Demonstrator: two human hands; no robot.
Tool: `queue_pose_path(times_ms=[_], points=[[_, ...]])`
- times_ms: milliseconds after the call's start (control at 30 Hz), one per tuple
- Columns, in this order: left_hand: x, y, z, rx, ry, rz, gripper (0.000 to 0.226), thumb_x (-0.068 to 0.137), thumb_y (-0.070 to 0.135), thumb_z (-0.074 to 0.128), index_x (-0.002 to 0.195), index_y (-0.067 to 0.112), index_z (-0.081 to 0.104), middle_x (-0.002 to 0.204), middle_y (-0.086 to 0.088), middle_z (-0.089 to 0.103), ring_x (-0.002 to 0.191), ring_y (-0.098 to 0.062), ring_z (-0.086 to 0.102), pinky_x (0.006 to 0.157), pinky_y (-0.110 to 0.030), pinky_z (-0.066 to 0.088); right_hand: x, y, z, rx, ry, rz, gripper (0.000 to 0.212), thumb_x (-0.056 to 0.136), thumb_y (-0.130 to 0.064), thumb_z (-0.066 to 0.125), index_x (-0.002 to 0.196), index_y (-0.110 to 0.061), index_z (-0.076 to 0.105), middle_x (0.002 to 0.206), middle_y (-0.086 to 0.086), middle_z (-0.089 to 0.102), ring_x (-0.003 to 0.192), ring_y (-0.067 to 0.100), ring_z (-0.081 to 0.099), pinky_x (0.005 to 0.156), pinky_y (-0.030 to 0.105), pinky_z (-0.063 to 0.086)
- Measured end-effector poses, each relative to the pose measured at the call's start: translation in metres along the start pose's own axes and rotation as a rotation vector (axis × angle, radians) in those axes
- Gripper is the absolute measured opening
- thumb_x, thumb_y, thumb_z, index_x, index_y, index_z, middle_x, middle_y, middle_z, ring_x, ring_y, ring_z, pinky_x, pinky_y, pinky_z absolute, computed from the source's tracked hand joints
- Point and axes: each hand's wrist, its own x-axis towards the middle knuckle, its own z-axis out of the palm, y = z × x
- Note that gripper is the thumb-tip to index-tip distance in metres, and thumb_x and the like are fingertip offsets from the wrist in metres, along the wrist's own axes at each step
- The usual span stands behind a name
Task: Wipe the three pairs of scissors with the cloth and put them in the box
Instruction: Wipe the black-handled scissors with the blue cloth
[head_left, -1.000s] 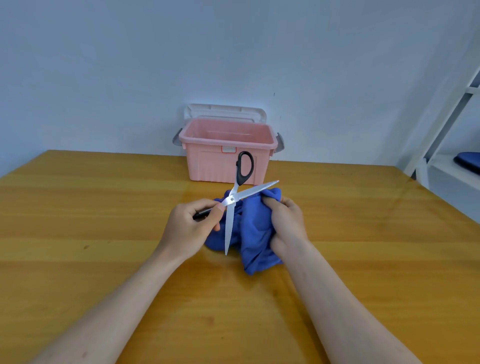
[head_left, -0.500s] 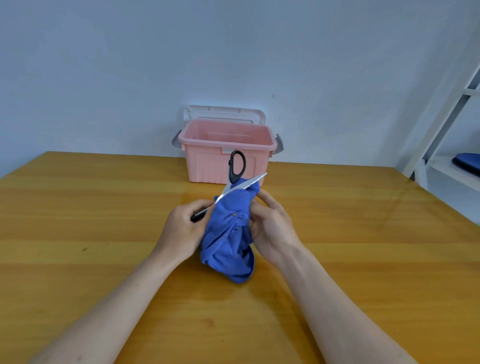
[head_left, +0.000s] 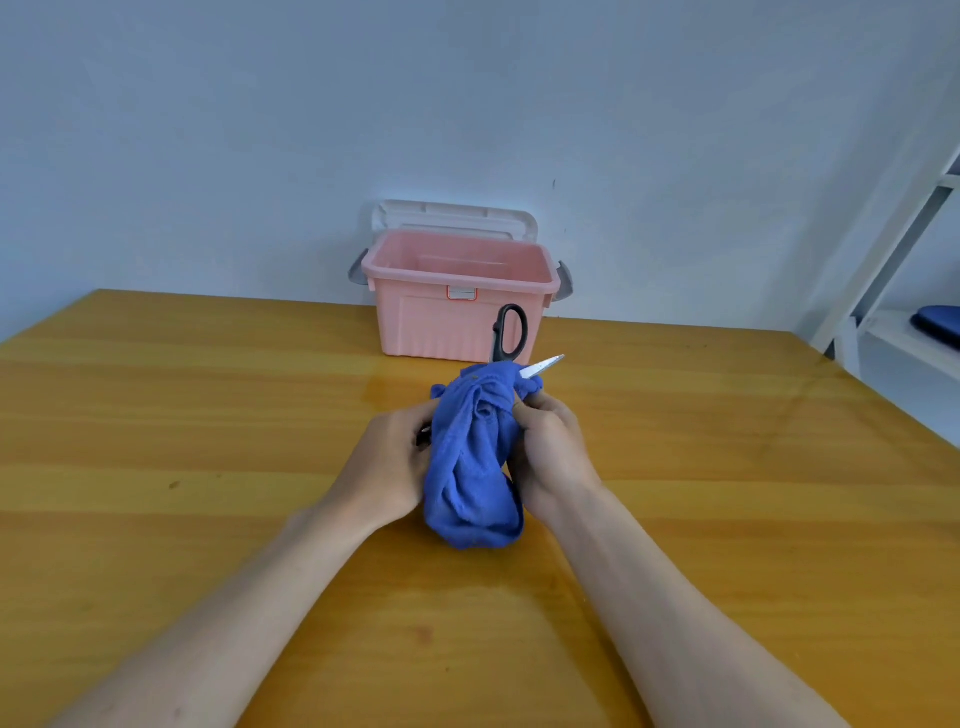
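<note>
A: Why are the scissors (head_left: 506, 340) almost swallowed by the blue cloth (head_left: 475, 457)?

B: Because the wipe is under way, by the look of it. The right hand (head_left: 550, 457) has its fingers curled round the cloth and squeezes it against the blades, so the fabric wraps the steel on all sides. Only one black handle loop and one blade tip stick out at the top, in front of the box.

A: And the left hand (head_left: 389, 462)?

B: It grips the other side of the bundle. A dark bit shows between its fingers, probably the second handle, so it likely steadies the scissors while the cloth is worked along them. Both hands hold their load just above the desk (head_left: 156, 441).

A: Why is the pink box (head_left: 457, 301) placed there?

B: It stands at the far edge of the desk against the wall, lid (head_left: 452, 218) tipped back, mouth open toward the person: a short reach once the blades are clean. Whether other scissors lie inside cannot be told; none lie on the desk.

A: Any risk?

B: The open blades under thin cloth could nick a finger.
</note>
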Motion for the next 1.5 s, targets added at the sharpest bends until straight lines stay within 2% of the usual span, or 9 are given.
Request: queue_pose_path(times_ms=[300,433,600,867,1067,1133,1267,1400,1500], points=[[-0.004,0.005,0.003,0.003,0.033,0.037,0.027,0.092,-0.002,0.052,0.079,0.020,0.063,0.061,0.027,0.060,0.054,0.007,0.050,0.053,-0.008,0.035,0.000,0.005,0.010,-0.043,0.103,-0.019,0.032,0.082,-0.013,0.057,0.109,0.003,0.062,0.118,0.038,0.059,0.111,0.055,0.058,0.092,0.071,0.046],[-0.003,0.005,-0.003,-0.061,0.088,-0.011,0.031,0.089,-0.002,0.057,0.073,0.024,0.064,0.059,0.026,0.061,0.056,0.008,0.052,0.054,-0.009,0.036,0.002,-0.005,0.002,-0.218,0.024,-0.072,0.017,0.096,-0.016,0.059,0.103,-0.002,0.068,0.101,0.018,0.073,0.097,0.033,0.071,0.092,0.052,0.055],[0.007,-0.006,-0.022,-0.090,0.205,-0.080,0.007,0.089,0.018,0.069,0.083,0.021,0.070,0.076,0.011,0.072,0.071,-0.002,0.066,0.066,-0.015,0.047,0.008,-0.017,-0.019,-0.378,-0.025,-0.102,0.026,0.090,-0.008,0.069,0.116,-0.008,0.064,0.113,0.013,0.071,0.103,0.031,0.069,0.077,0.037,0.055],[0.010,-0.018,-0.031,-0.046,0.157,-0.060,0.009,0.089,0.033,0.065,0.092,0.038,0.058,0.082,0.015,0.068,0.075,-0.007,0.062,0.072,-0.026,0.046,0.009,-0.038,-0.042,-0.007,0.194,-0.103,0.030,0.097,-0.023,0.059,0.123,-0.009,0.064,0.106,0.007,0.073,0.089,0.021,0.068,0.077,0.035,0.054],[0.010,-0.018,-0.034,-0.011,0.094,-0.029,0.027,0.080,0.005,0.076,0.082,0.028,0.062,0.082,0.011,0.065,0.076,0.004,0.059,0.071,-0.005,0.042,0.006,-0.040,-0.036,-0.065,0.107,-0.114,0.055,0.082,-0.032,0.065,0.122,0.005,0.058,0.111,0.017,0.063,0.103,0.033,0.059,0.088,0.044,0.046],[0.010,-0.020,-0.038,0.040,0.098,-0.009,0.032,0.077,0.003,0.079,0.076,0.031,0.064,0.082,0.007,0.064,0.075,-0.002,0.059,0.071,-0.007,0.041,0.007,-0.040,-0.038,-0.077,0.090,-0.113,0.043,0.077,-0.031,0.064,0.107,0.000,0.061,0.106,0.020,0.060,0.105,0.039,0.060,0.094,0.048,0.046],[0.011,-0.024,-0.043,0.128,0.140,-0.014,0.041,0.073,-0.004,0.077,0.072,0.035,0.069,0.083,0.014,0.061,0.078,-0.016,0.057,0.069,-0.017,0.042,0.003,-0.044,-0.041,-0.021,0.159,-0.145,0.025,0.073,-0.032,0.055,0.084,-0.012,0.064,0.070,0.011,0.056,0.069,0.030,0.059,0.077,0.046,0.049],[0.011,-0.020,-0.043,0.154,0.202,0.005,0.045,0.073,-0.010,0.071,0.072,0.035,0.068,0.087,0.014,0.061,0.076,-0.003,0.054,0.065,-0.008,0.038,0.001,-0.050,-0.046,-0.126,0.287,-0.288,0.025,0.072,-0.031,0.050,0.077,-0.007,0.057,0.075,0.012,0.047,0.074,0.031,0.046,0.070,0.044,0.042],[0.010,-0.018,-0.041,0.169,0.156,0.028,0.043,0.074,-0.012,0.069,0.073,0.031,0.070,0.089,0.009,0.058,0.076,-0.003,0.054,0.063,-0.007,0.037,-0.006,-0.050,-0.038,-0.363,0.184,-0.349,0.021,0.090,-0.016,0.044,0.085,-0.012,0.064,0.081,0.006,0.061,0.073,0.021,0.059,0.065,0.033,0.051]])
